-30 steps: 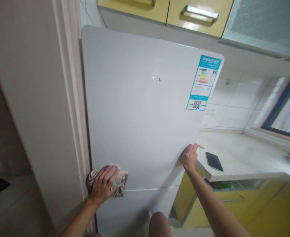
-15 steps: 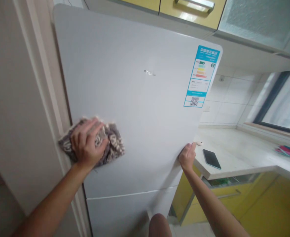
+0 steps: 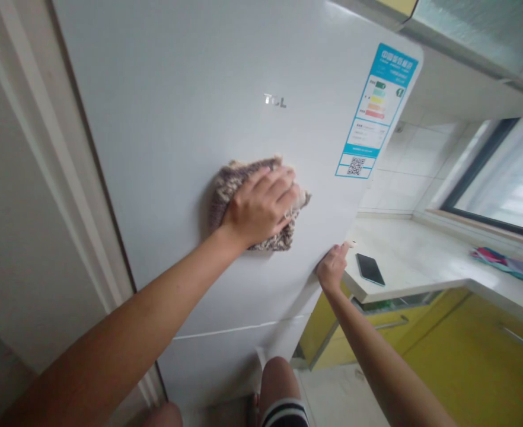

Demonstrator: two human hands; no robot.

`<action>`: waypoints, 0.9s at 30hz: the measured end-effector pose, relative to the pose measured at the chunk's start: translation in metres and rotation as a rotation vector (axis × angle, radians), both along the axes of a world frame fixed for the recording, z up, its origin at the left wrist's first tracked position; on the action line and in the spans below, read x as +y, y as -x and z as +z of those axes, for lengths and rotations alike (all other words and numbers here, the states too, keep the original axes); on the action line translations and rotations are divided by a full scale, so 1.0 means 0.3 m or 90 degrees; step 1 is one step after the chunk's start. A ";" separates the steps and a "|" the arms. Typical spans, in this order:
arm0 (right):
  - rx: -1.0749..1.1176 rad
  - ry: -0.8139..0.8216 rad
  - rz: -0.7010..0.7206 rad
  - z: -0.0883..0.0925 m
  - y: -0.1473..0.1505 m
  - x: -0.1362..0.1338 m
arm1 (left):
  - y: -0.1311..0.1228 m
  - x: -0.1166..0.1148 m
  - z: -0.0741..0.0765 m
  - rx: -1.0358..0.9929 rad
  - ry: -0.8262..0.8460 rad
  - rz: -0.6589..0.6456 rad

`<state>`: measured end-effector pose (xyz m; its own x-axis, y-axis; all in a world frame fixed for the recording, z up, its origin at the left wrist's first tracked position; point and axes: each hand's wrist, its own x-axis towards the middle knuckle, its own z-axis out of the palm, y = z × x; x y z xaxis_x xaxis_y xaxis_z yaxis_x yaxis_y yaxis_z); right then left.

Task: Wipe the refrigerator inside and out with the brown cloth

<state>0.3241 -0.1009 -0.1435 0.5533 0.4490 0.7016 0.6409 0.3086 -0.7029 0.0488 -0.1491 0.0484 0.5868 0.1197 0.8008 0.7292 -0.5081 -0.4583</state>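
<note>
LH (image 3: 261, 204) holds cloth (image 3: 228, 182) (RH (image 3: 331, 268) prob. gripping fridge (image 3: 177, 136))

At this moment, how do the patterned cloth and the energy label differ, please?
The patterned cloth is brownish and cream, while the energy label is mainly blue and white. The cloth looks bunched and thick; the label lies flat. The left hand covers part of the cloth, but leaves the label uncovered. Both are against the refrigerator door.
</note>
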 end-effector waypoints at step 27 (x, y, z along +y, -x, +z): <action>-0.030 -0.078 0.234 -0.024 -0.054 0.011 | -0.218 0.020 -0.509 0.129 0.011 -0.084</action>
